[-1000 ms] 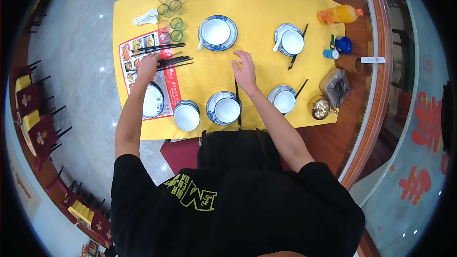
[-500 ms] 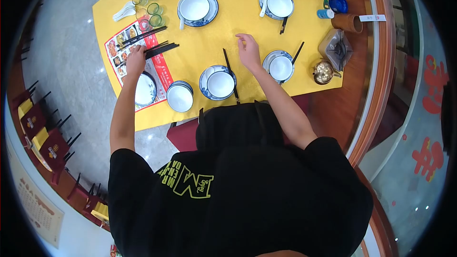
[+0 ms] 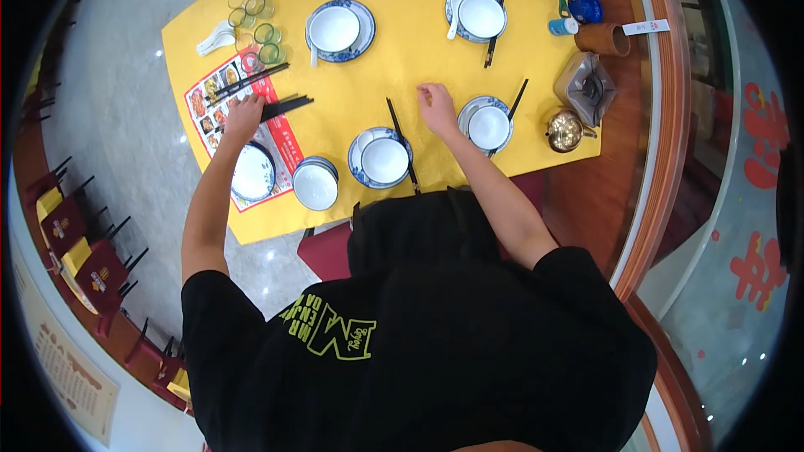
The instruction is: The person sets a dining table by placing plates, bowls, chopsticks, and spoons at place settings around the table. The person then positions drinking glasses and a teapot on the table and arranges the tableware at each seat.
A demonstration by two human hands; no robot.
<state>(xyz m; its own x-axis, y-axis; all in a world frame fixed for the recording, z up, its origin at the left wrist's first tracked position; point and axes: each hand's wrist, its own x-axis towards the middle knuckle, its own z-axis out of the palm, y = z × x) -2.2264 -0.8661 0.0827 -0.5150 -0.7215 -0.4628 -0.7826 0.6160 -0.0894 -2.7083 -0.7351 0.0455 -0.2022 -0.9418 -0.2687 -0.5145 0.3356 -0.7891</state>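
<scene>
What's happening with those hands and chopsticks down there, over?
Left hand at black chopsticks, grip unclear. Right hand loosely curled above yellow table, apparently empty. Nothing visibly blocking the chopsticks.

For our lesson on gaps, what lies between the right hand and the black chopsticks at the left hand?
Mostly bare yellow tablecloth, plus one end of another chopstick pair, lies between the right hand and the black chopsticks in the head view.
</scene>
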